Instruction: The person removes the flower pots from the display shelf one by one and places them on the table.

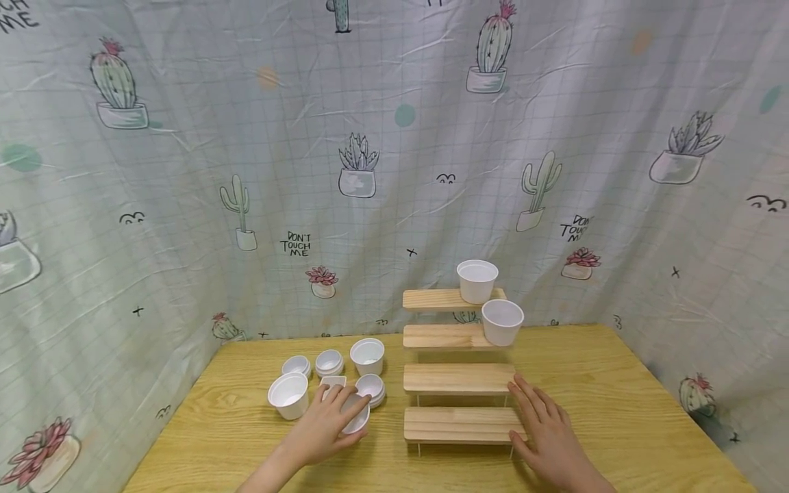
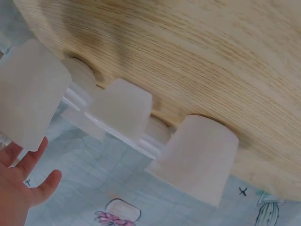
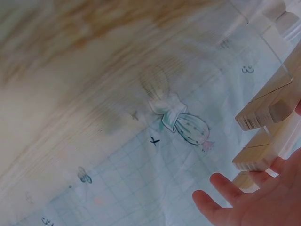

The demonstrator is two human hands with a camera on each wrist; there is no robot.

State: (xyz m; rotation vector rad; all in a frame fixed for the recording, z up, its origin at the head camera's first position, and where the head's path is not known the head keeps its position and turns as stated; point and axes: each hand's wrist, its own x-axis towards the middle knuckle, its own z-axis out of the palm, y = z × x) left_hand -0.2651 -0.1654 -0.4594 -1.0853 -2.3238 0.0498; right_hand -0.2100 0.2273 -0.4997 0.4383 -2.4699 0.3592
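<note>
Two cups already on the stepped shelf (image 1: 457,378); left hand (image 1: 329,424), fingers curled over a small white cup (image 1: 357,415) on the tabletop (image 1: 616,404); right hand (image 1: 545,428), fingers spread, steadies the shelf; lifting comes next

The cloth wall (image 1: 394,171) says "DON'T TOUCH ME" at 9 o'clock from the red flower (image 1: 322,276).

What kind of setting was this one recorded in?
Likely a staged tabletop booth, not a lived-in room: a wooden table enclosed by a cactus-print cloth backdrop, with a wooden step shelf and white plastic cups.
</note>
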